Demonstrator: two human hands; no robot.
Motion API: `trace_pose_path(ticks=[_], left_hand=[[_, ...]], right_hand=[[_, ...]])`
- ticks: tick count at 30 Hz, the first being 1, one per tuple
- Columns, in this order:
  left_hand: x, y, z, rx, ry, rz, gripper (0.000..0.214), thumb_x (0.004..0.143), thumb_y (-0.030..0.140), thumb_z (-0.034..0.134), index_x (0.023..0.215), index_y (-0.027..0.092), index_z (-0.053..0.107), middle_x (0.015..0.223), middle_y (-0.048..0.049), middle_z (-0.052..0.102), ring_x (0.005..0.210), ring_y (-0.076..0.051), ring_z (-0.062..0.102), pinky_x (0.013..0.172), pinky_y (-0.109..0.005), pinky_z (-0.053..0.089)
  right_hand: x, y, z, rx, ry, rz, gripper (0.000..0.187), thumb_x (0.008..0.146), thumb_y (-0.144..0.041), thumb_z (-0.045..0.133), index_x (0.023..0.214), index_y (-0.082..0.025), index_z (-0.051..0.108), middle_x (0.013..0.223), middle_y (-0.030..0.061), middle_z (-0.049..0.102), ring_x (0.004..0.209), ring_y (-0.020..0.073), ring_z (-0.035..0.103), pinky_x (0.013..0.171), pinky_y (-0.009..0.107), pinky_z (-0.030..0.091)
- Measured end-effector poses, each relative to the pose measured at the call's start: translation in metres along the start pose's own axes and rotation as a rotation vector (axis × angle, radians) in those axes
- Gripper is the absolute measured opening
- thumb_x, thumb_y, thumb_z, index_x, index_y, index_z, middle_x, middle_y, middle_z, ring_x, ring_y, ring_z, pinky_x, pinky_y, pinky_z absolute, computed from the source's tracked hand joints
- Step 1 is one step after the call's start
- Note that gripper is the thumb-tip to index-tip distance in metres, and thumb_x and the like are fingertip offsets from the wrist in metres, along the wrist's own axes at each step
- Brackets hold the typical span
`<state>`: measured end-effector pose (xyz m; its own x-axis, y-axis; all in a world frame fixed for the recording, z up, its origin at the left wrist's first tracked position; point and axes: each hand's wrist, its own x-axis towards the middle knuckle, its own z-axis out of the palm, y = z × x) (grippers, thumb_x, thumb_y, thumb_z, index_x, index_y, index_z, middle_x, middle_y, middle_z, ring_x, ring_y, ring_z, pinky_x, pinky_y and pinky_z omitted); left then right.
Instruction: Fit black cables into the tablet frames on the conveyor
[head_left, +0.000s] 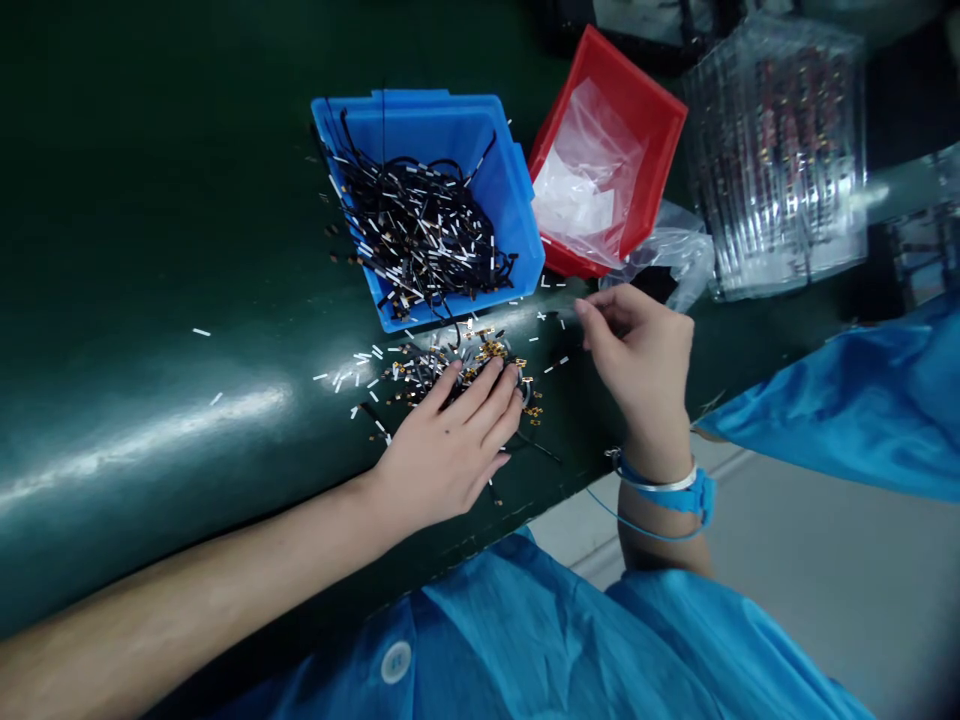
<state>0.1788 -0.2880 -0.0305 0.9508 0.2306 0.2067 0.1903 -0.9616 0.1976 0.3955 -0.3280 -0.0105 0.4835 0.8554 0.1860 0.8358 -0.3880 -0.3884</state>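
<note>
Loose wire pile (450, 365) under left hand (450, 450); right hand (637, 350) just beside.

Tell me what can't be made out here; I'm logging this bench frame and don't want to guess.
Head view:
- Right hand: fingertips pinched, but whatever they hold is too small to see.
- Loose pile of parts: partly covered by the left hand; single pieces too small to identify.
- Clear trays: glare blurs their contents.
- Red bin: a plastic bag hides its inside.
- Blue bin: tangled wires hide its floor.

red bin (645, 100): plastic bag inside | clear tray stack (780, 150): right of it
</note>
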Motion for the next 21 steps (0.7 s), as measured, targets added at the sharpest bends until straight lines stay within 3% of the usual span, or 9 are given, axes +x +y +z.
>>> trace_pose_path(ticks=[5, 10, 16, 21], left_hand=[[0.001, 0.000, -0.001, -0.014, -0.004, -0.003, 0.050, 0.093, 0.036, 0.046, 0.133, 0.006, 0.052, 0.147, -0.0158, 0.044, 0.137, -0.029, 0.038, 0.112, -0.046, 0.029], [0.001, -0.001, -0.002, -0.016, -0.010, 0.000, 0.051, 0.093, 0.037, 0.046, 0.134, 0.006, 0.052, 0.147, -0.0160, 0.044, 0.137, -0.029, 0.038, 0.112, -0.046, 0.028], [0.000, 0.000, -0.001, -0.002, -0.001, 0.002, 0.049, 0.095, 0.036, 0.043, 0.132, 0.007, 0.053, 0.145, -0.0150, 0.047, 0.136, -0.029, 0.040, 0.110, -0.047, 0.031], [0.000, 0.000, 0.000, -0.014, -0.017, -0.005, 0.051, 0.095, 0.037, 0.043, 0.135, 0.007, 0.050, 0.146, -0.0146, 0.046, 0.138, -0.028, 0.037, 0.112, -0.046, 0.029]], right_hand=[[0.003, 0.013, 0.000, 0.101, -0.119, -0.124, 0.012, 0.083, -0.028, 0.060, 0.086, -0.022, 0.070, 0.055, -0.0043, 0.059, 0.049, 0.0108, 0.052, 0.053, 0.024, 0.037], [0.006, 0.011, 0.005, 0.016, -0.103, -0.156, 0.007, 0.082, -0.025, 0.062, 0.081, -0.021, 0.068, 0.054, -0.0047, 0.057, 0.048, 0.0102, 0.050, 0.051, 0.024, 0.033], [-0.019, -0.006, -0.001, 0.090, -0.134, -0.321, 0.009, 0.087, -0.023, 0.060, 0.081, -0.020, 0.067, 0.053, -0.0055, 0.056, 0.046, 0.0078, 0.050, 0.049, 0.021, 0.036], [-0.034, -0.017, 0.002, 0.017, -0.081, -0.406, 0.012, 0.088, -0.021, 0.058, 0.079, -0.020, 0.066, 0.053, -0.0050, 0.060, 0.043, 0.0073, 0.050, 0.048, 0.020, 0.038]])
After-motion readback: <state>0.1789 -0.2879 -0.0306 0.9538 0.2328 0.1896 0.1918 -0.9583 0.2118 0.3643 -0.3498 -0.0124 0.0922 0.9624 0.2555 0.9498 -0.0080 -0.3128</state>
